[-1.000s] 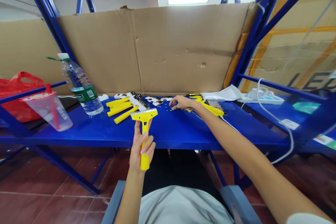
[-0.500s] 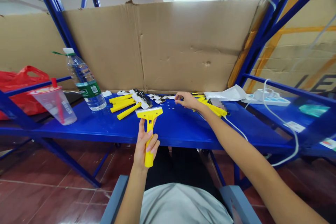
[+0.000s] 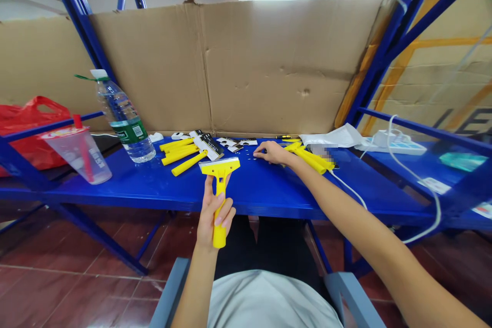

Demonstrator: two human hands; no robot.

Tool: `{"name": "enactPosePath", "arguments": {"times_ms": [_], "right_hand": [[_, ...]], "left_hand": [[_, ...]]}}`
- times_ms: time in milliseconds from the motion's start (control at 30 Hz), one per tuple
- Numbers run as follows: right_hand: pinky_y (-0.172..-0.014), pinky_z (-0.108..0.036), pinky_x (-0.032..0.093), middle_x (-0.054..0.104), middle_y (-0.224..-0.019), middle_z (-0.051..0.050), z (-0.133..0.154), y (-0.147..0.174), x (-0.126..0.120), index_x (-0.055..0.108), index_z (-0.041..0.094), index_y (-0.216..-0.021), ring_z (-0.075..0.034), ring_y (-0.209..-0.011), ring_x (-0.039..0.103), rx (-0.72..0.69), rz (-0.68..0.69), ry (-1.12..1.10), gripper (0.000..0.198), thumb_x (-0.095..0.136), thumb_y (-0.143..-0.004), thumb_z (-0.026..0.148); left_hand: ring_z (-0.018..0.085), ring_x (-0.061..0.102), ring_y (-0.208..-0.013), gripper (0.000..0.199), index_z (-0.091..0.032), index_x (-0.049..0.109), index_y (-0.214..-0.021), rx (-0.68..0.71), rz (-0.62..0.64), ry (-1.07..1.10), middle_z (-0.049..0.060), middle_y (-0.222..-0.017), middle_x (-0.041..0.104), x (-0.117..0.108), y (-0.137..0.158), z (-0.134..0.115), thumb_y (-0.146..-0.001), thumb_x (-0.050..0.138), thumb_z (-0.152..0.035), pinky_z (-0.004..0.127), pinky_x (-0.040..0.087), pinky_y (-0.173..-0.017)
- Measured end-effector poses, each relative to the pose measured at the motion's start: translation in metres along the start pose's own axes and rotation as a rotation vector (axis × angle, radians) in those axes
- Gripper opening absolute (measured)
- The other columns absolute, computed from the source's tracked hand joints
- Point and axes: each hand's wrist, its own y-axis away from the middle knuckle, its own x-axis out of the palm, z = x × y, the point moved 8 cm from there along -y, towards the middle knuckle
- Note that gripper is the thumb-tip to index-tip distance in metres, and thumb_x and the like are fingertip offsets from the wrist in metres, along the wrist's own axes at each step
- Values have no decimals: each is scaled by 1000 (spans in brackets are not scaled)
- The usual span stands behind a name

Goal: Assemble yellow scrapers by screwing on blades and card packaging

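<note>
While gripping the yellow scraper head-up in the left hand by the bench, beware sweeping carelessly with the right hand, curled low farther back, cannot tell whether holding anything; could scatter the tiny bits just beside it.

Count around the held scraper

We log one scraper, one left hand at it, one right hand right of it. Left of it: at least four yellow handles, one bottle, one cup, one red bag. Right: at least two yellow pieces, overlapping; one white pouch, one power strip. White bits beyond, rightward: several, too small for us to number.
</note>
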Motion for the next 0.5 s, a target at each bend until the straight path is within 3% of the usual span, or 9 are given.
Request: {"name": "enactPosePath", "arguments": {"times_ms": [167,500], "right_hand": [[-55,-22,49,84,-115,-6,4,3,1,83,18,-110,-7,-49,62,-7,45,-30,18,80,-99,32],[-55,-20,44,81,-106,-4,8,6,7,79,17,-103,-6,-53,60,6,112,-38,8,75,-100,23]], "left_hand": [[-5,36,-47,50,-43,67,-144,-38,35,8,7,-169,55,1,1,-1,-106,65,-12,9,46,-46],[-6,38,-47,50,-45,69,-143,-45,46,6,5,-177,47,2,2,-2,-106,67,-12,10,47,-46]]}}
